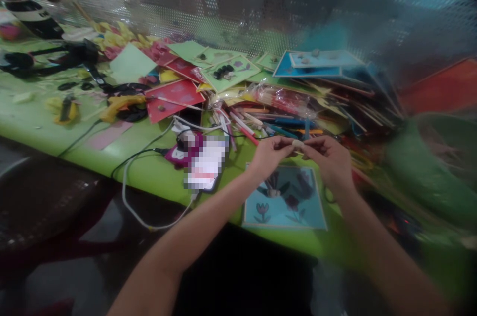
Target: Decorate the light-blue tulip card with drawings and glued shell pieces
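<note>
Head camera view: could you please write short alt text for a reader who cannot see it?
Both hands, left hand and right hand, pinch a small pale object above a blue flower card on a green table cluttered with coloured cards.

Likely a craft workshop, green table (33,124), coloured cards (172,99), pencils (257,124)

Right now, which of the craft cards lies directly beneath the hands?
The light-blue flower card at the table's near edge; the other cards lie piled farther back.
</note>
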Available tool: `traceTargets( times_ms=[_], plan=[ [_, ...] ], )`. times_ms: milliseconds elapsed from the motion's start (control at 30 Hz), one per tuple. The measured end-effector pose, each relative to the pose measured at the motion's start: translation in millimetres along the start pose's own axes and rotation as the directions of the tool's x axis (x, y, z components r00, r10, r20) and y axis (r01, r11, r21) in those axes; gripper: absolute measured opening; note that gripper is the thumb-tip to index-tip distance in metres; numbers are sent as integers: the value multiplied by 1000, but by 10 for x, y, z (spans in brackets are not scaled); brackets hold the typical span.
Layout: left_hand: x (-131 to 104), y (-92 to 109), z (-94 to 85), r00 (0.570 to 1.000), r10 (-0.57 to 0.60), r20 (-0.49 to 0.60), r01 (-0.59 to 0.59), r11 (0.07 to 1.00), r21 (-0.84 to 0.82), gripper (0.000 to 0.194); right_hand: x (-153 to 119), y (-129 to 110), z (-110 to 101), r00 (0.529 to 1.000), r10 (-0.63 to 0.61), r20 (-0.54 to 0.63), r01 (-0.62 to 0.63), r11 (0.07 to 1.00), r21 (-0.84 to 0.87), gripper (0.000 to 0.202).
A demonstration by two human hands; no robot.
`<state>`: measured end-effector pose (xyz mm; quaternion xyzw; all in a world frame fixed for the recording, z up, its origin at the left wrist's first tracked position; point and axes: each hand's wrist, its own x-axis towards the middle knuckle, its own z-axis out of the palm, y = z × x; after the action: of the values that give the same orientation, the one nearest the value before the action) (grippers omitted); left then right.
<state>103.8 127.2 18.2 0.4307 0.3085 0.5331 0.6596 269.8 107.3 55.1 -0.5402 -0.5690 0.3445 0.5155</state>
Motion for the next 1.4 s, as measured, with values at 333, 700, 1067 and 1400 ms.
traceTargets(
  times_ms=[333,700,1067,1400],
  plan=[
    [-4,-26,-5,999,39,7,-39,996,83,33,-18,29,-17,998,-5,58,11,995,-100,22],
    [-14,8,13,1000,0,-28,0,1000,12,38,12,25,-5,999,-16,29,19,993,-120,27],
    [-106,52,33,961,276,0,-239,832,500,7,-40,51,-34,993,-97,66,113,945,-307,17],
    [-42,-5,75,998,64,-20,-59,981,187,21,-23,-91,6,998,-47,40,55,974,-221,12]
  ],
)
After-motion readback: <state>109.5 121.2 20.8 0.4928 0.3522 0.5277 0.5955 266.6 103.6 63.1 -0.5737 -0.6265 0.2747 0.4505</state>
